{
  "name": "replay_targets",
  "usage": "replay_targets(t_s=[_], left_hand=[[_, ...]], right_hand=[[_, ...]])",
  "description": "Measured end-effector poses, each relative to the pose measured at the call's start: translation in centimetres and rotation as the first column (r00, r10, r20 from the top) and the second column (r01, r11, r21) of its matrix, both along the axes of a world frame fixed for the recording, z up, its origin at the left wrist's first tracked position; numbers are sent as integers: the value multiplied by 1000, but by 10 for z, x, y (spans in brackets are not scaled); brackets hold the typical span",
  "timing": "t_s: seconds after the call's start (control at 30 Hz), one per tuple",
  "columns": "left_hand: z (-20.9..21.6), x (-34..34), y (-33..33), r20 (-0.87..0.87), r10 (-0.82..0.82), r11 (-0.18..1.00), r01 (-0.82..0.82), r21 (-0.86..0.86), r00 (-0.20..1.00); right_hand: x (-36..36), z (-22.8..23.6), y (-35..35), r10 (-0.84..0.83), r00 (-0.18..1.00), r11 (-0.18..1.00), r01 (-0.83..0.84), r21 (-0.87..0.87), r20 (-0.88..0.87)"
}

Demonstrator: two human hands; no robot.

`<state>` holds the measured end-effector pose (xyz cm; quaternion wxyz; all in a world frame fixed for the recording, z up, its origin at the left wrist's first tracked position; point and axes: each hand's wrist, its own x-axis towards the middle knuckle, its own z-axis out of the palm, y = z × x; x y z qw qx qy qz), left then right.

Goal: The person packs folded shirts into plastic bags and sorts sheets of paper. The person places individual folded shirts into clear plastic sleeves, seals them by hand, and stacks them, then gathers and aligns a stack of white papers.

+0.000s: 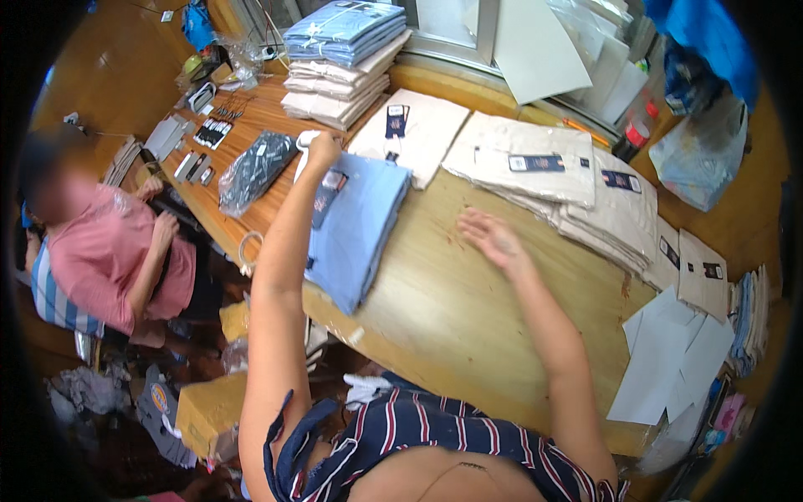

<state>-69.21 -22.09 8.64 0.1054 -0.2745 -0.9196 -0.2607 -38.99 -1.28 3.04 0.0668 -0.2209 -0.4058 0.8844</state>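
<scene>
My left hand (323, 151) reaches to the far end of a folded light-blue garment (355, 226). Its fingers are closed on a white, cloth-like piece (303, 155), partly hidden by the hand. The blue garment lies flat with a dark tag (329, 194) on it, and my left forearm covers its left side. My right hand (489, 238) is held over the middle of the table (443, 309), fingers stretched out and nothing in them. Left of my left hand lies a dark garment in a clear bag (258, 171).
Folded beige garments with tags (523, 159) line the far and right sides. A stack of garments (339, 79) rises at the back. White sheets (669, 356) lie at the right. A person in pink (117, 251) is at the left, beside a cardboard box (209, 414).
</scene>
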Motion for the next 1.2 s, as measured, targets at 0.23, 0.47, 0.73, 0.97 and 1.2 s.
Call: replay_targets(t_s=[0.23,0.47,0.73,0.97,1.2], left_hand=[[-35,-60,44,233,108,956,-36,-293,966],[-49,-68,49,202,-8,903,94,-418,979],[-51,-92,59,439,-38,854,258,-452,897],[-67,-106,51,764,-72,997,33,66,641],[-63,-94,52,676,-47,998,14,54,735]], right_hand=[[-143,-33,-26,-172,944,985,174,18,280],[-175,-15,-20,-136,851,983,53,174,508],[-180,-11,-37,-277,857,891,60,450,435],[-176,-19,-26,-224,907,924,82,373,356],[-170,-10,-29,-203,892,923,36,384,405]])
